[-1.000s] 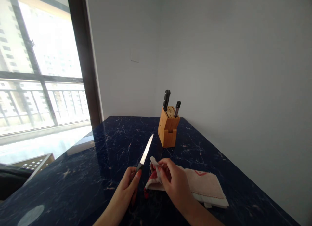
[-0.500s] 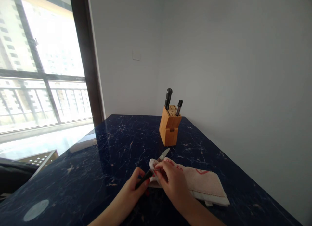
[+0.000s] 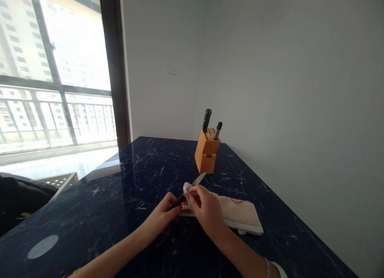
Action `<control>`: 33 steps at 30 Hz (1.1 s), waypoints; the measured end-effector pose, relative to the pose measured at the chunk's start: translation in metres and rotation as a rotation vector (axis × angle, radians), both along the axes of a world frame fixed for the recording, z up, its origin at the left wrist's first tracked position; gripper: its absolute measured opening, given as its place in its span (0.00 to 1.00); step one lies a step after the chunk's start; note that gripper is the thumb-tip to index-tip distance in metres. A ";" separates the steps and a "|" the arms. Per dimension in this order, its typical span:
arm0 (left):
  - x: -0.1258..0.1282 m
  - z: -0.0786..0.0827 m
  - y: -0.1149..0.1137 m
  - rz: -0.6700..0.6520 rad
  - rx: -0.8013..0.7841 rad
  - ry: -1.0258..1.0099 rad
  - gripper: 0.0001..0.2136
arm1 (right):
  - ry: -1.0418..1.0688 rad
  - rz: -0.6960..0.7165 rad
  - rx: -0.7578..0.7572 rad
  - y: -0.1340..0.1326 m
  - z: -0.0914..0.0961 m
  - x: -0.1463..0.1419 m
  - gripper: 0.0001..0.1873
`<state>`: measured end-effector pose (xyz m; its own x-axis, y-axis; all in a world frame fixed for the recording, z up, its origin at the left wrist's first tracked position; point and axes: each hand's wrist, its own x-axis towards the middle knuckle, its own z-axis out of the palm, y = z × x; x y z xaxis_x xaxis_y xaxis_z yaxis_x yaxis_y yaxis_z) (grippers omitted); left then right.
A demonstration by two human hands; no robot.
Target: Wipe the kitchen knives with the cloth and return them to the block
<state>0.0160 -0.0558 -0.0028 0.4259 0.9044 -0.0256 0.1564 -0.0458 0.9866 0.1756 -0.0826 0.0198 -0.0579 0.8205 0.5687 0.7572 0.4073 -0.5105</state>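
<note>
The left hand (image 3: 164, 214) was closed around the black handle of a knife (image 3: 189, 189), fingers curled tight, with the blade angled up and away toward the far right. The right hand (image 3: 205, 208) pinched a raised fold of a cloth (image 3: 237, 213) against the lower part of the blade, just past the handle, so that the fabric wrapped the steel there and only the bare tip stuck out beyond it. Both hands sat close together, nearly touching, low over the dark blue marbled surface (image 3: 144, 170).

The rest of the cloth, pale with a red pattern and a stitched border, lay flat on the surface to the right of the hands, trailing off toward the wall side. A light band showed at the right wrist at the bottom edge of the view.

Farther back, near the wall (image 3: 270, 90), a wooden knife block (image 3: 206, 156) stood upright and well apart from the hands. Two handles rose out of its slots: a taller black handle (image 3: 206, 120) on the left and a shorter handle (image 3: 218, 130) on the right. A tall window (image 3: 60, 78) with a dark frame filled the left side, with a railing and buildings beyond it.
</note>
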 end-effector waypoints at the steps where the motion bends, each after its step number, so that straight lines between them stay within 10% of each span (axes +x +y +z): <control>1: 0.001 -0.001 0.001 0.002 -0.004 0.010 0.13 | 0.005 -0.002 0.002 0.000 0.001 0.001 0.06; 33: 0.006 -0.012 0.018 0.058 0.073 0.068 0.16 | 0.013 -0.020 0.029 0.024 -0.012 0.012 0.10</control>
